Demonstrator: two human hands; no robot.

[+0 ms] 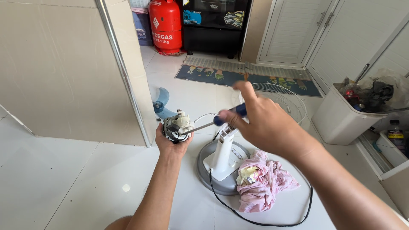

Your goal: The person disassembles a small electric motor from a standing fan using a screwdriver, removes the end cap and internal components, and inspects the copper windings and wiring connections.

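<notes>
My right grip [260, 121] is pressed together around the blue handle of a screwdriver [215, 122], thumb and forefinger pinching it near the front of the handle. The tool's long axis runs nearly level, from the handle in my right grip out to the left, dipping slightly towards the tip. The metal shaft ends at the fan motor [177, 126], on the side of it that faces my right hand; whether the tip is seated in a screw I cannot tell.

My left grip [172, 142] is closed around the motor from below, fingers cupping its dark round body, with the white plastic housing on top showing above them. The motor is held up in the air, clear of the floor. It lies directly left of the screwdriver handle, along the line of the shaft, so the left hand is the nearer one to it.

Below and between my hands, the fan's grey round base [213, 172] with its white upright column rests on the white tiled floor. A crumpled pink cloth [262, 183] lies touching the base's right edge, and a black cord [264, 221] loops round it. A white wire grille [287, 100] lies beyond my right hand, and a translucent blue blade [161, 102] rests near the wall corner.
</notes>
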